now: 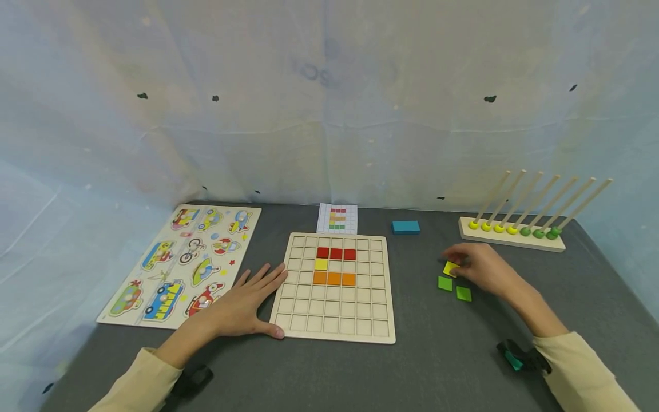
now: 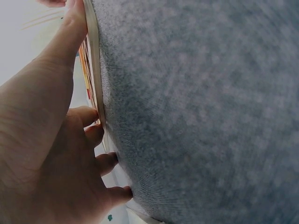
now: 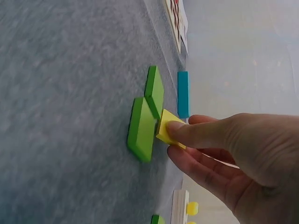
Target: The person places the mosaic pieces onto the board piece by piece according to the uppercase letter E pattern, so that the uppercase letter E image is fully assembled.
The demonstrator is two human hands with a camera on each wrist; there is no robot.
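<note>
Partly hidden, the yellow tile seems pinched by right fingers.

Matt Wood, Rough Cloth

The grid board is showing smooth, matt wood; the peg stand is looking alike, its beads glossy like plastic. The counter is appearing fabric-rough. The yellow tile is looking smooth, the pattern card papery, and the backdrop like creased plastic.
</note>
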